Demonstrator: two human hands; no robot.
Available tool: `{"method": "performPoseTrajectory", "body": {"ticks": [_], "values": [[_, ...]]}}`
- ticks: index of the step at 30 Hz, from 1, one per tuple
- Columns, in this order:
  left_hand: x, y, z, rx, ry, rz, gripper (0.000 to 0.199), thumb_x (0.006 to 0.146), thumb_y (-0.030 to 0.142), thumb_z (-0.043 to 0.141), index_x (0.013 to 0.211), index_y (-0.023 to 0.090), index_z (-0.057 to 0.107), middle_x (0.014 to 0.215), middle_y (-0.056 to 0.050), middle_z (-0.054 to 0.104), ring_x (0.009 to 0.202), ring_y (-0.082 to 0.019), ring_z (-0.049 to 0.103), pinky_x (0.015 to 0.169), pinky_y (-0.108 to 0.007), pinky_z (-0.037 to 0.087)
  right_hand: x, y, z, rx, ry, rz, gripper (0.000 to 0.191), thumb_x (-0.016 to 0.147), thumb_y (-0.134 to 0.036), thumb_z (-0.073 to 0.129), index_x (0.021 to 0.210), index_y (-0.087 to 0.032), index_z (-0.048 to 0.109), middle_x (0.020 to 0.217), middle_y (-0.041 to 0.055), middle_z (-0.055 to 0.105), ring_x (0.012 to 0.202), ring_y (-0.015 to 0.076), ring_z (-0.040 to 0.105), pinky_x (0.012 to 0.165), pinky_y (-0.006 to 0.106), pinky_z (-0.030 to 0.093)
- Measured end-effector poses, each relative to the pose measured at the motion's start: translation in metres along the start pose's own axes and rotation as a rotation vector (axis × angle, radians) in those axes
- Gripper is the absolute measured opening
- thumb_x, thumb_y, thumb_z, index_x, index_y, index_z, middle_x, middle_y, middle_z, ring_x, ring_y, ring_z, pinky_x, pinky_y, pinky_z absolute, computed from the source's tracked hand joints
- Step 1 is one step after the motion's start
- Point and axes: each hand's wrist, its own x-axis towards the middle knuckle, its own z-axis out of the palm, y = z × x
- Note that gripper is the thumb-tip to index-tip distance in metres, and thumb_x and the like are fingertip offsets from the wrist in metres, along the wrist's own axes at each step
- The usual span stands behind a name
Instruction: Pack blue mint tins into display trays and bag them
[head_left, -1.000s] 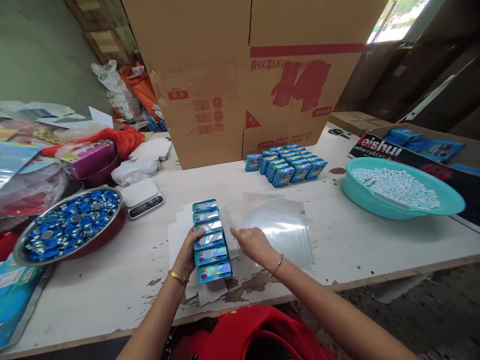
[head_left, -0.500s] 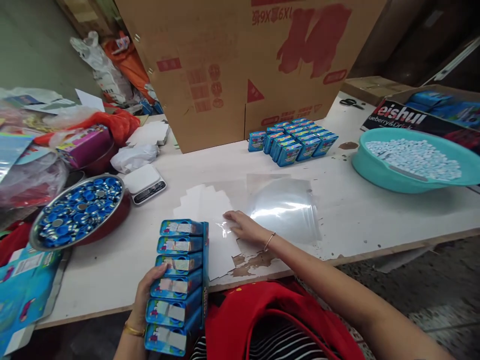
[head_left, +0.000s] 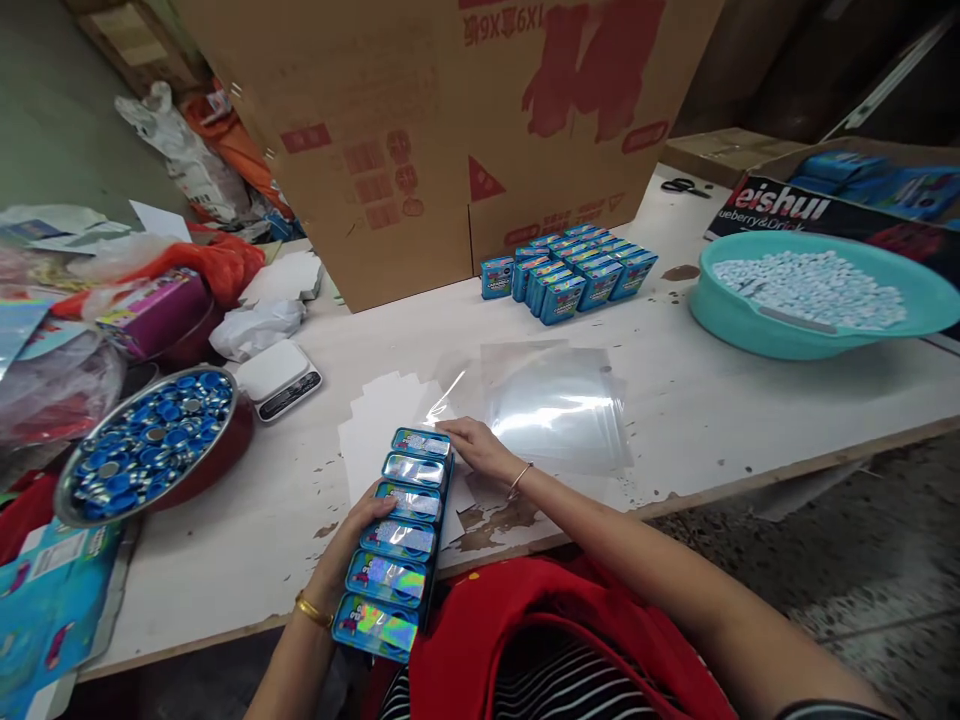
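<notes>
A row of several small blue tins (head_left: 397, 540) with shiny strips on top lies at the table's front edge, tilted toward me. My left hand (head_left: 358, 530) grips the row from its left side, thumb on one tin. At the far end of the row, my right hand (head_left: 476, 445) has its fingertips together, holding a clear film (head_left: 450, 392) beside the top tin; part of the film is hidden. White paper sheets (head_left: 367, 420) are spread under and behind the tins. A stack of clear plastic sheets (head_left: 555, 405) lies right of my right hand.
A metal bowl of blue caps (head_left: 244, 440) and a white scale (head_left: 279, 380) are at left. Small blue boxes (head_left: 562, 298) stand before a large carton (head_left: 420, 120). A turquoise basin of white pieces (head_left: 750, 325) is at right, with scissors (head_left: 686, 187) behind.
My left hand has brought the row of tins rightward and up, against my right hand. The tins' tops now face me more. The clear film has lifted at its far corner.
</notes>
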Motion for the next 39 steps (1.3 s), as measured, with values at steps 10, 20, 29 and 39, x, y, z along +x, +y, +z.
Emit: {"method": "performPoseTrajectory", "body": {"ticks": [10, 20, 29, 39], "values": [[0.002, 0.003, 0.011, 0.034, -0.002, 0.138, 0.069, 0.057, 0.027, 0.079, 0.121, 0.018, 0.055, 0.090, -0.006, 0.072, 0.073, -0.024, 0.068, 0.064, -0.028, 0.053, 0.018, -0.010, -0.009, -0.016, -0.089, 0.001, 0.045, 0.094, -0.040, 0.038, 0.063, -0.017, 0.060, 0.062, -0.0014, 0.058, 0.062, 0.0128, 0.051, 0.062, 0.023, 0.036], [-0.005, 0.009, -0.008, -0.024, 0.133, 0.072, 0.040, 0.059, 0.025, 0.077, 0.096, 0.017, 0.065, 0.083, -0.004, 0.071, 0.071, -0.021, 0.068, 0.063, -0.029, 0.055, 0.007, 0.006, -0.008, -0.481, -0.178, -0.018, 0.023, 0.087, -0.018, 0.054, 0.102, -0.025, 0.070, 0.118, 0.0051, 0.065, 0.106, 0.0217, 0.055, 0.091, 0.037, 0.040], [-0.015, 0.008, -0.005, -0.021, 0.151, 0.020, 0.044, 0.057, 0.025, 0.079, 0.097, 0.017, 0.064, 0.074, -0.003, 0.070, 0.062, -0.020, 0.066, 0.057, -0.028, 0.054, -0.009, 0.009, 0.010, -0.560, -0.108, 0.009, 0.017, 0.083, -0.025, 0.062, 0.097, -0.026, 0.071, 0.130, 0.0058, 0.057, 0.118, 0.0251, 0.046, 0.098, 0.044, 0.035], [-0.002, 0.004, 0.005, 0.016, 0.153, -0.017, 0.043, 0.063, 0.027, 0.075, 0.103, 0.016, 0.064, 0.073, -0.004, 0.071, 0.062, -0.021, 0.067, 0.058, -0.028, 0.053, 0.001, 0.027, 0.008, -0.318, -0.075, 0.022, 0.027, 0.094, -0.024, 0.044, 0.107, -0.019, 0.068, 0.126, 0.0091, 0.061, 0.119, 0.0210, 0.051, 0.100, 0.040, 0.037]]}}
